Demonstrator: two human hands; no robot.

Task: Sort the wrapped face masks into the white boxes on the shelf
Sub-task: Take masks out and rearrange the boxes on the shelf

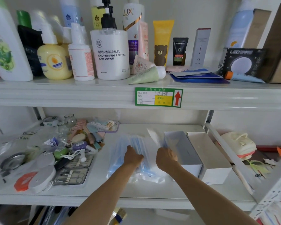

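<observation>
Head view. Lower white metal shelf [152, 190]: pile of clear-wrapped blue face masks [120, 153] at centre. Left hand [134, 155] rests on the pile, fingers curled into the wrappers. Right hand [165, 157] grasps one blurred wrapped mask [154, 137] beside two open white cardboard boxes [212, 159], just right of the pile.

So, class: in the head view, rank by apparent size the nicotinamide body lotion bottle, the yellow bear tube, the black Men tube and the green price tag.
1. Body lotion bottle
2. Yellow bear tube
3. Green price tag, nearer the camera, so unsure
4. Black Men tube
</observation>
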